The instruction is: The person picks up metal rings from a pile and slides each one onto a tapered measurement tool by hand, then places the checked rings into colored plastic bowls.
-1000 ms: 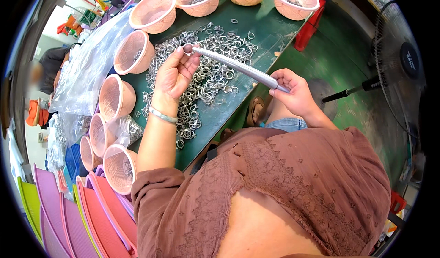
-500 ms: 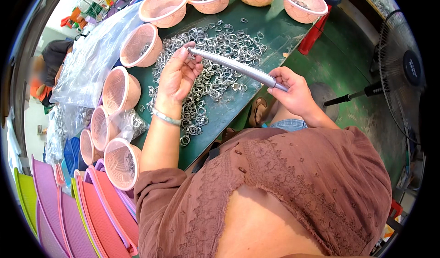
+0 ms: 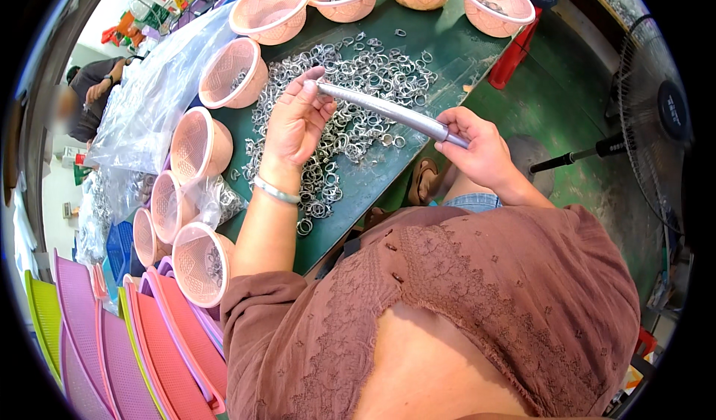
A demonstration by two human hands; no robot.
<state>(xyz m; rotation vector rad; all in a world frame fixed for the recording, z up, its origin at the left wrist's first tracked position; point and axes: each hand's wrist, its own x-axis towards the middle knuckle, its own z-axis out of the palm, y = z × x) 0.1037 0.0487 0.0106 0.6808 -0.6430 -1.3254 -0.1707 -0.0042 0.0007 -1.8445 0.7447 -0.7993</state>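
Note:
A tapered silver ring mandrel (image 3: 388, 110) slants across the air above the table, its thick end to the right. My right hand (image 3: 479, 145) is closed round its handle. At the thin tip, my left hand (image 3: 300, 118) is pinched; whatever small thing lies between thumb and fingers is hidden. A pale bangle circles that wrist. Under and beyond the mandrel spreads a loose heap of silver-coloured metal rings (image 3: 358, 133) on the dark green tabletop (image 3: 373, 185).
Pink plastic baskets (image 3: 201, 144) curve round the heap's left and far sides, several with rings inside. Clear plastic sheeting (image 3: 160, 77) covers the table's left part. Coloured trays (image 3: 175, 338) stand lower left. A fan (image 3: 671, 110) is at right, a red stool (image 3: 516, 58) far right. Another person (image 3: 93, 95) sits left.
Both hands and the mandrel keep nearly the same pose. The whole view has shifted slightly. At the far left, the other person's arm has come further into sight.

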